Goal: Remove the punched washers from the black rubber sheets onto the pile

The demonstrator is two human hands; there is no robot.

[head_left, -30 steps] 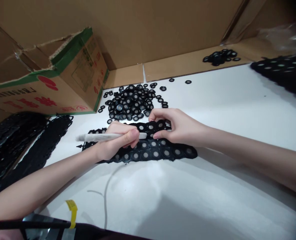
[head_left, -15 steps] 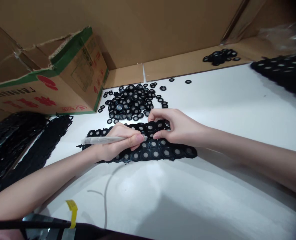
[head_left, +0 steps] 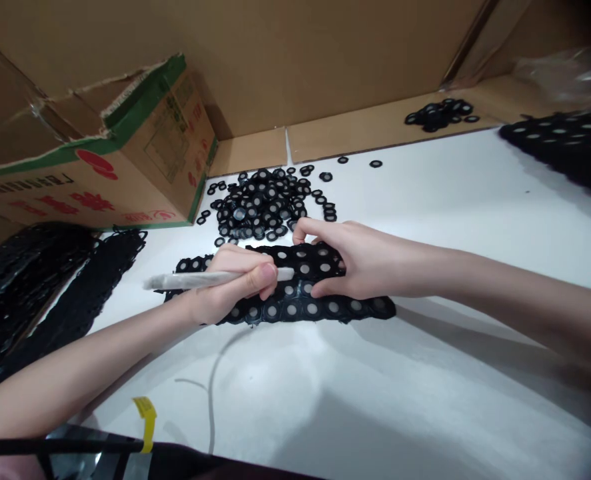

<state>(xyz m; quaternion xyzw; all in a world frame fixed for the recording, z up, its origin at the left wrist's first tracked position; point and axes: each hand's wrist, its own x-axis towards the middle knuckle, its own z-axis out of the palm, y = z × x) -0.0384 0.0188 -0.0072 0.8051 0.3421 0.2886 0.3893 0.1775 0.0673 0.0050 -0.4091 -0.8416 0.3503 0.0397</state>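
Observation:
My left hand (head_left: 238,283) is closed around a slim whitish pen-like tool (head_left: 180,280), whose tip rests at a black sheet of joined discs (head_left: 312,309). Pale round centres show in rows across this sheet, which lies on the white table in front of me. My right hand (head_left: 365,257) spans the sheet's upper rows from the right, thumb and forefinger apart. Its thumb touches the sheet, while the bent forefinger is by the far edge, near the loose discs. The other right fingers are mostly hidden.
Loose black discs (head_left: 262,203) are heaped behind the sheet. A smaller disc pile (head_left: 440,115) lies on cardboard at the back right. Another black sheet (head_left: 570,143) is at far right. Black strips (head_left: 75,300) lie left, before a cardboard box (head_left: 145,153). A yellow tag (head_left: 148,423) hangs near the front.
My right thumb and forefinger have spread apart, the thumb moving down over the sheet. The upper rows there now lie flatter. My left hand has shifted slightly left with the tool.

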